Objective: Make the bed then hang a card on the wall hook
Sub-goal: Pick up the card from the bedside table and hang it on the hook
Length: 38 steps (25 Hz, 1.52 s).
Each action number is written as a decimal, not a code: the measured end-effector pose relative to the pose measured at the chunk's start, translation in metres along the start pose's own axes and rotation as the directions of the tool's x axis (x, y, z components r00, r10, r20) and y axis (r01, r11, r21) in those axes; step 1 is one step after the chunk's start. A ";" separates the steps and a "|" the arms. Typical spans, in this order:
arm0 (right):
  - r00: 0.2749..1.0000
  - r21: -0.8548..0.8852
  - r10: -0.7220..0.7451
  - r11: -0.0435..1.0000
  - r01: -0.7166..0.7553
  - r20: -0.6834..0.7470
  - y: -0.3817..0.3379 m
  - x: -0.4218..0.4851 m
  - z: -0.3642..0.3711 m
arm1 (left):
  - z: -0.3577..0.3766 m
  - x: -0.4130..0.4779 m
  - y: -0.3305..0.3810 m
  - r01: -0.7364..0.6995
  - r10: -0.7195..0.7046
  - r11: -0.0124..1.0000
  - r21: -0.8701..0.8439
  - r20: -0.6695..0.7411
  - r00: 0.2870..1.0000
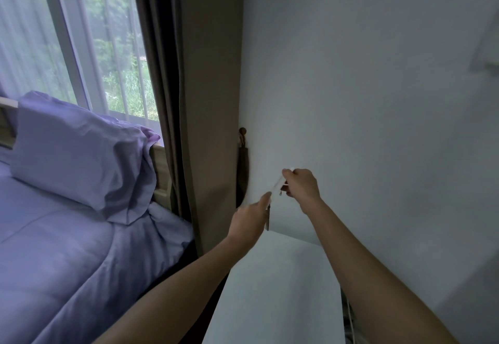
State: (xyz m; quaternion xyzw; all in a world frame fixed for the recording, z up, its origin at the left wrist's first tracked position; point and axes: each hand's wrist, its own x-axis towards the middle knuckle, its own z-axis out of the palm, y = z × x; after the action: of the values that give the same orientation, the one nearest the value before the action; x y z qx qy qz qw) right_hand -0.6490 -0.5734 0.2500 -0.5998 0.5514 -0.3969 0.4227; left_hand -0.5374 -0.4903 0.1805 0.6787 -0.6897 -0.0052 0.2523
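— What have your hands got?

— My right hand (302,185) pinches the top end of the card (278,184), fingers closed on it near the wall. My left hand (249,218) is closed on the lower end, thumb along the edge. I hold it at both ends so it stays stretched and edge-on to me, and I can steer the top.

— Is there a loop or hole on it?

— Too blurred to tell. Something small and dark hangs under my right fingers; I can't say what it is.

— And the hook?

— The hook (242,134) is up and to the left of the card, on the wall (364,100) right beside the curtain (210,100). A dark strap already hangs from it. The card is near it but not touching, so the hanging isn't done.

— The bed?

— To my left, the bed (54,262) looks made: cover lying fairly flat, pillow (81,154) propped at the head under the window (81,33). I'd judge only the card is left.
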 end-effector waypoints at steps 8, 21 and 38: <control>0.988 0.276 0.137 0.949 -0.150 0.067 0.040 0.014 -0.024 | -0.008 0.007 -0.018 0.235 -0.238 0.941 -0.243 0.018 0.971; 0.953 0.333 0.149 0.913 -0.235 0.264 0.126 0.007 -0.017 | 0.052 0.010 -0.052 0.447 -0.296 0.648 -0.617 0.336 0.894; 0.931 0.101 0.275 0.947 -0.306 0.238 0.288 0.001 0.023 | 0.192 -0.045 -0.066 0.672 -0.515 0.679 -0.295 0.461 0.722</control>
State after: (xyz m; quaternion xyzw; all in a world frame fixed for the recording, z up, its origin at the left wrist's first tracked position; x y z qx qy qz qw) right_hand -0.7209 -0.5826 -0.0300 -0.5215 0.5553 -0.2977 0.5754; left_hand -0.5462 -0.5174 -0.0252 0.7800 -0.4391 -0.3621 0.2601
